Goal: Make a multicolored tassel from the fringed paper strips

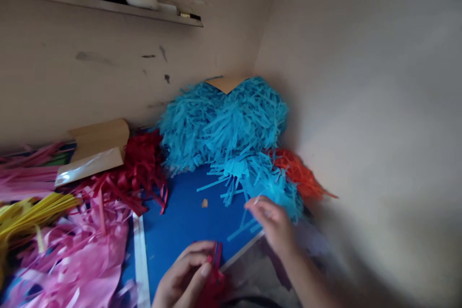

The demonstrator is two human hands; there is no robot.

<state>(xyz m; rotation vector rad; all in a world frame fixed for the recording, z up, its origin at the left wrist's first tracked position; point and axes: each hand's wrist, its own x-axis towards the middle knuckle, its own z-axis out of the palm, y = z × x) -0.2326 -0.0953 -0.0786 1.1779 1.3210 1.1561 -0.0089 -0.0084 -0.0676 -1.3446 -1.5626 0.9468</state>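
Note:
My left hand (187,272), low in the middle, is closed on a bunch of red paper strips (212,286), with the thumb pressed towards the fingers. A darker strip sticks up beside the fingertips. My right hand (272,224) is raised at the table's right edge, its thumb and forefinger pinched together. Something small and pale shows at those fingertips, too blurred to name. Just behind that hand lies a loose bunch of blue paper fringe (260,175). Several loose blue strips hang or lie near it.
A large heap of blue fringe (224,125) fills the corner by the wall. Orange fringe (299,173) lies at its right. Red fringe (140,168), pink strips (90,260), yellow strips (39,214) and brown card (99,142) cover the blue table's left (180,207). A shelf (101,7) hangs above.

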